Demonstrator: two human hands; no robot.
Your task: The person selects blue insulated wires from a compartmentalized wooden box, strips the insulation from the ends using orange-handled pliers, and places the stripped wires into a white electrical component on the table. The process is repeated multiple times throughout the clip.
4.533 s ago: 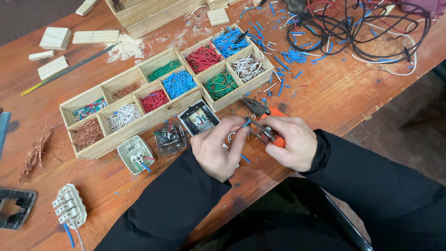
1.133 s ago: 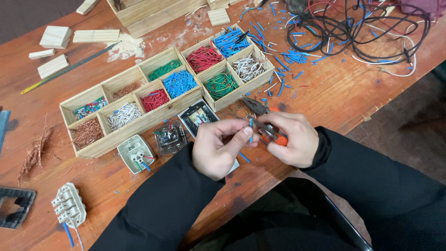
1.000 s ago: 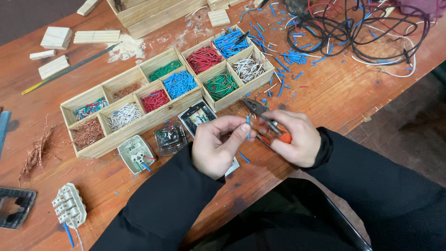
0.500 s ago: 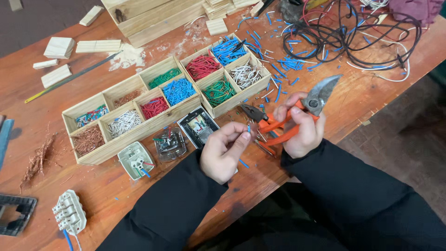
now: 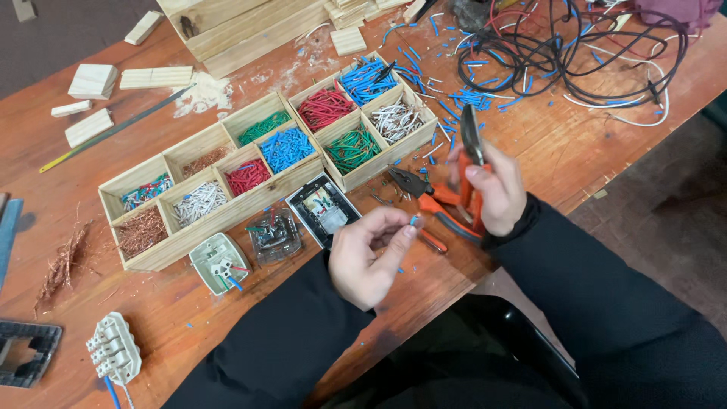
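Observation:
My left hand (image 5: 369,256) pinches a tiny piece of blue wire (image 5: 413,221) between thumb and forefinger, just above the table's front edge. My right hand (image 5: 496,189) is closed around orange-handled cutters (image 5: 469,140), whose dark blades point up and away from me. The two hands are a short gap apart. Orange-handled pliers (image 5: 415,185) lie on the wood between them, partly under my right hand. Behind them stands a long wooden divided tray (image 5: 219,220) with compartments of red, blue, green, white and copper wire bits.
Opened switch parts (image 5: 326,212), a clear plastic piece (image 5: 273,235) and a white socket insert (image 5: 219,261) lie in front of the tray. Tangled cables (image 5: 575,53) fill the back right. Wooden blocks (image 5: 91,79), copper scraps (image 5: 64,257), a terminal block (image 5: 113,348).
My right hand has pulled the cutters away from my left hand and swung them upright. My left hand keeps pinching the small wire piece, now held slightly lower.

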